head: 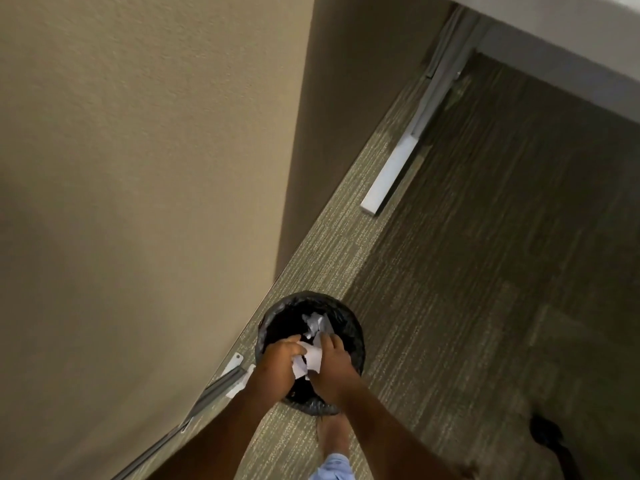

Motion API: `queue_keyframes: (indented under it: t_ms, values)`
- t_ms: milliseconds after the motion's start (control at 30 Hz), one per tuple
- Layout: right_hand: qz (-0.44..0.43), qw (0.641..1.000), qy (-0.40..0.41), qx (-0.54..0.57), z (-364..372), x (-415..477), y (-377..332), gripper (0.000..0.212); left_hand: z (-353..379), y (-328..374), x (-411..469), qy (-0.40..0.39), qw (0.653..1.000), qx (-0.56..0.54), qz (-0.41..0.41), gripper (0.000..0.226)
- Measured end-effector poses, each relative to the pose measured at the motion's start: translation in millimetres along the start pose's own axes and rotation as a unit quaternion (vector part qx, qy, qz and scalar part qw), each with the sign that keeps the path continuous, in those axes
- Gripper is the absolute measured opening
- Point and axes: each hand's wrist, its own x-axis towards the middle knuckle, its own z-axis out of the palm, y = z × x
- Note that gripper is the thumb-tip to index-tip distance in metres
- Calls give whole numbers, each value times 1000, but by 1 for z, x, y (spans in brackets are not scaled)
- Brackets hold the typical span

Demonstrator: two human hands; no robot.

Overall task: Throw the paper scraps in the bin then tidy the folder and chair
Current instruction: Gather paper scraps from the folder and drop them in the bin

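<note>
A round bin (pixel 349 327) lined with a black bag stands on the carpet beside the wall. Both my hands hover over its mouth. My left hand (pixel 277 365) and my right hand (pixel 334 365) press white paper scraps (pixel 310 362) between them. More crumpled white scraps (pixel 315 325) lie inside the bin, just beyond my fingers. The folder and the chair are out of view.
A beige wall (pixel 138 168) fills the left side, with a metal rail (pixel 214 389) along its base. A white desk leg foot (pixel 394 174) rests on the carpet farther off, under a desk edge at top right. A dark object (pixel 547 434) sits at lower right.
</note>
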Motion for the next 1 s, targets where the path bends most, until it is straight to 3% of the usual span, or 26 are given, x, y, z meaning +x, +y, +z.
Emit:
queue_keyframes:
  t_ms: [200,400,633,733,900,1000]
  values:
    - [13,999,34,-8,6,2,3,65,10,-8,-4,51,997,59,26,37]
    - [23,998,58,1,-6,-12,10,52,6,-1,-14,144,989,-23,-10,14]
    - [18,991,117,-64,-40,-52,10,30,-18,30,-33,107,993,28,44,27]
    - [-3,978,173,-115,-59,-71,5,24,-30,59,-36,112,980,113,118,11]
    - [-44,958,258,-116,-91,-112,0,36,-39,115,-52,93,952,236,172,21]
    - [-48,949,291,-113,-111,-143,1,39,-39,146,-67,80,951,247,168,21]
